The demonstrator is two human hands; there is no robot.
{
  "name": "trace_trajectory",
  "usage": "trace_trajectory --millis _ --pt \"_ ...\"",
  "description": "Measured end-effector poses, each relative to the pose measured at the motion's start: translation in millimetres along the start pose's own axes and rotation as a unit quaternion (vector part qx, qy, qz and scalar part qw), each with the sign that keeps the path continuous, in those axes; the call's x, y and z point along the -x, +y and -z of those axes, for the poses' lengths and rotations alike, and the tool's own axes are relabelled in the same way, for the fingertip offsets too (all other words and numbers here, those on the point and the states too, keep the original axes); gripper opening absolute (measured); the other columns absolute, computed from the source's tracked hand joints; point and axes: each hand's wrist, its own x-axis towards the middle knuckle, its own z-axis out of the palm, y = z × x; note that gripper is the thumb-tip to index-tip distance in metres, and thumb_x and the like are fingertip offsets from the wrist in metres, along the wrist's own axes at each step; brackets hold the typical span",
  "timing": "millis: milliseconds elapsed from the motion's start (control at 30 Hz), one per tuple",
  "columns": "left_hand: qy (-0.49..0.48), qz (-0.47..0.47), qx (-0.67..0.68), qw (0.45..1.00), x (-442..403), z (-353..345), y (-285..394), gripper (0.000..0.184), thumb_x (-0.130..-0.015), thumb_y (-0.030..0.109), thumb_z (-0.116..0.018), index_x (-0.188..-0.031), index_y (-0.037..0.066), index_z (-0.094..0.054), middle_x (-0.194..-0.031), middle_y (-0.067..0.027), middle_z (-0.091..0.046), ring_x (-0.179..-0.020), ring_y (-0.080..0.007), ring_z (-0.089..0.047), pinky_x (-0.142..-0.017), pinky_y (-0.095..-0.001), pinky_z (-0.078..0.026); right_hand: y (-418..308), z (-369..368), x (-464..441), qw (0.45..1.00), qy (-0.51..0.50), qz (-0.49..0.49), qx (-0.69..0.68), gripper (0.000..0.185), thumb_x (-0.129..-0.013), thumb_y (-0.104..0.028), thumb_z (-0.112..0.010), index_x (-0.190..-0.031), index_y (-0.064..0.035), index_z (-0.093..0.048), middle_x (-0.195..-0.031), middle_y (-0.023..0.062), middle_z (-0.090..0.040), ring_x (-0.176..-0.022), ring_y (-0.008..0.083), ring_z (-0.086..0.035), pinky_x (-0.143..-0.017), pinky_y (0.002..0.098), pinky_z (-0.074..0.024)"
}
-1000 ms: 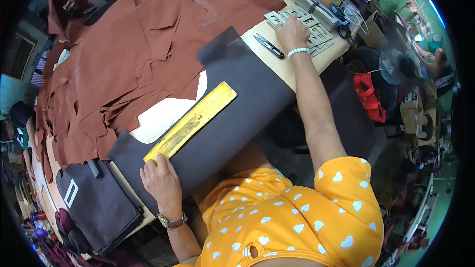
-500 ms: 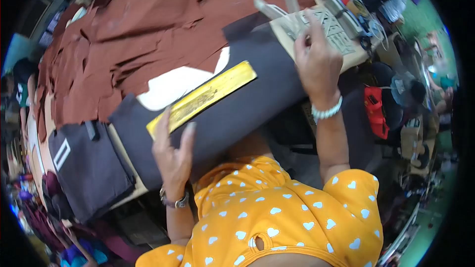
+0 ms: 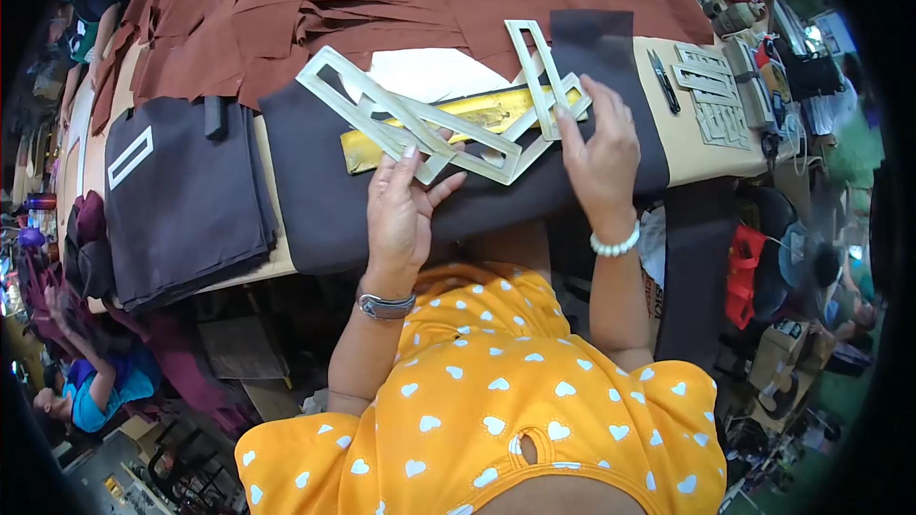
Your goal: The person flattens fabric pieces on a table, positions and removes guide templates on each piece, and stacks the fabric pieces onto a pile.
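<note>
Several flat, pale rectangular frames (image 3: 465,125) with long slots, joined or overlapping in a zigzag, are spread between my hands over the dark cloth (image 3: 324,215). My left hand (image 3: 403,215) has its thumb and fingers closed on the lower left part of them. At the right end, my right hand (image 3: 603,148) pinches the frames between thumb and fingers. Beneath them lies a yellow bar (image 3: 361,151), partly covered, with a worn dark patch on its face. A white piece (image 3: 429,74) shows behind the bar.
Reddish-brown cloth (image 3: 401,0) covers the far side of the table. At left, a pale frame (image 3: 131,157) rests on a dark cloth stack (image 3: 191,210). Dark-handled snips (image 3: 665,84) lie at right, near more pale slotted pieces (image 3: 714,95) and a grey box-shaped object (image 3: 749,84).
My right hand has brought the pale frames from the right side to above the yellow bar. My left hand has left the bar and taken hold of the frames.
</note>
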Motion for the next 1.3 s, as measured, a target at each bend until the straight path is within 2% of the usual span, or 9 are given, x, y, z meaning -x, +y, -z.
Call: trace_trajectory --millis 200,367,533,633,767,867,967,1067,1300 --pt "0.000 0.003 0.033 0.999 8 4 1 0.030 -0.096 0.020 -0.042 -0.122 0.004 -0.045 -0.113 -0.0131 -0.059 -0.100 -0.0239 -0.061 -0.077 -0.0340 -0.053 18 -27 -9 0.997 -0.071 0.015 0.029 0.039 -0.073 -0.032 -0.071 -0.096 -0.0006 -0.064 -0.114 0.0188 -0.054 -0.109 0.0325 -0.049 -0.091 0.0429 -0.0377" --pt "0.008 -0.002 0.038 0.999 4 2 -7 0.028 -0.093 0.020 -0.051 -0.116 0.004 -0.053 -0.098 -0.0050 -0.062 -0.086 -0.0166 -0.062 -0.073 -0.0299 -0.049 13 -35 -13 0.994 -0.037 -0.010 -0.100 0.018 -0.077 -0.017 -0.067 -0.081 -0.0003 -0.062 -0.089 0.0114 -0.063 -0.090 0.0262 -0.059 -0.082 0.0373 -0.0439" --pt "0.033 -0.044 0.046 0.997 -6 21 6 0.027 -0.093 0.020 -0.051 -0.116 0.005 -0.053 -0.097 -0.0045 -0.062 -0.083 -0.0140 -0.062 -0.073 -0.0292 -0.049 19 -15 -37 0.851 0.006 -0.194 -0.489 0.016 -0.090 -0.015 -0.059 -0.091 0.0007 -0.056 -0.075 0.0037 -0.062 -0.065 0.0056 -0.058 -0.058 0.0187 -0.0466" --pt "0.088 -0.070 0.074 0.991 -9 34 21 0.027 -0.091 0.019 -0.053 -0.115 0.006 -0.053 -0.099 -0.0043 -0.062 -0.085 -0.0155 -0.061 -0.078 -0.0328 -0.048 27 -6 -44 0.833 -0.022 -0.195 -0.516 0.017 -0.089 -0.013 -0.060 -0.095 0.0020 -0.056 -0.073 0.0020 -0.063 -0.061 0.0035 -0.056 -0.055 0.0168 -0.0458" --pt "0.078 -0.110 0.104 0.985 -6 53 45 0.030 -0.093 0.016 -0.050 -0.120 0.004 -0.051 -0.110 -0.0103 -0.060 -0.089 -0.0159 -0.060 -0.082 -0.0312 -0.049 16 -8 -27 0.888 -0.123 -0.190 -0.400 0.022 -0.088 -0.013 -0.061 -0.103 0.0036 -0.059 -0.074 0.0016 -0.063 -0.062 0.0018 -0.053 -0.055 0.0182 -0.0435" --pt "0.071 -0.116 0.120 0.983 -3 62 53 0.031 -0.094 0.014 -0.047 -0.123 0.003 -0.048 -0.119 -0.0156 -0.055 -0.090 -0.0163 -0.059 -0.081 -0.0304 -0.051 8 -14 -16 0.990 0.001 -0.013 -0.143 0.030 -0.090 -0.024 -0.058 -0.102 0.0038 -0.060 -0.085 0.0031 -0.064 -0.072 0.0042 -0.054 -0.061 0.0195 -0.0439" --pt "0.047 -0.087 0.129 0.987 -3 51 51 0.026 -0.092 0.017 -0.053 -0.116 0.006 -0.053 -0.102 -0.0049 -0.062 -0.087 -0.0160 -0.061 -0.079 -0.0319 -0.049 -15 -10 -20 0.932 -0.055 -0.130 -0.334 0.034 -0.091 -0.027 -0.056 -0.108 0.0026 -0.058 -0.094 0.0051 -0.065 -0.078 0.0072 -0.058 -0.066 0.0212 -0.0472" --pt "0.027 -0.076 0.150 0.985 -2 42 43 0.032 -0.094 0.014 -0.048 -0.123 0.002 -0.048 -0.122 -0.0168 -0.053 -0.095 -0.0180 -0.059 -0.082 -0.0310 -0.051 -10 -17 -32 0.768 -0.227 -0.239 -0.549 0.036 -0.090 -0.023 -0.058 -0.116 0.0020 -0.053 -0.097 0.0067 -0.065 -0.080 0.0096 -0.062 -0.066 0.0213 -0.0507" --pt "0.161 -0.179 0.122 0.963 -3 55 46 0.032 -0.095 0.019 -0.046 -0.124 0.005 -0.045 -0.115 -0.0112 -0.056 -0.108 -0.0230 -0.056 -0.091 -0.0376 -0.045 -16 0 -17 0.817 -0.051 -0.206 -0.536 0.029 -0.088 -0.007 -0.056 -0.116 0.0011 -0.051 -0.091 0.0114 -0.065 -0.076 0.0119 -0.064 -0.056 0.0201 -0.0536"
